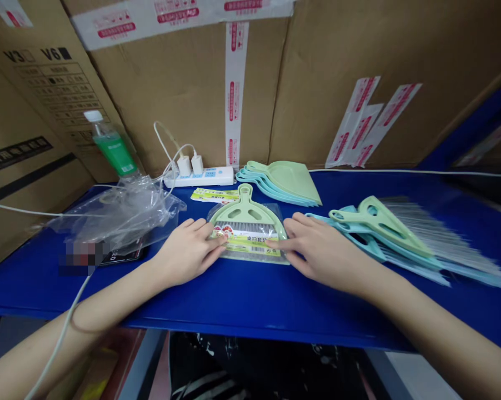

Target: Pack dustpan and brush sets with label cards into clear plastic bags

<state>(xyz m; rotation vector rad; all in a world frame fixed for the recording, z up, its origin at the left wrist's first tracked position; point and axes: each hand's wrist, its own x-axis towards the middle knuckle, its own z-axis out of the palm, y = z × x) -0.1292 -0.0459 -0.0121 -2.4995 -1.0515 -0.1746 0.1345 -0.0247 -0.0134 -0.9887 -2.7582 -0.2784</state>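
Observation:
A light green dustpan and brush set (245,206) in a clear bag lies on the blue table, its handle pointing away from me. Grey bristles and a yellow and white label card (256,242) show through the plastic. My left hand (192,250) grips the left edge of the bag, fingers curled, with the index finger over the label. On the opposite edge my right hand (306,244) is closed in the same way, its index finger lying across the card. The fingertips under the bag are hidden.
Stacked dustpans (290,178) lie behind the set, beside loose label cards (213,195). Several brushes (400,233) are piled at the right. Clear plastic bags (125,214) partly cover a phone (123,255) at the left. A power strip (213,176), bottle (116,150) and cardboard boxes (184,83) stand behind.

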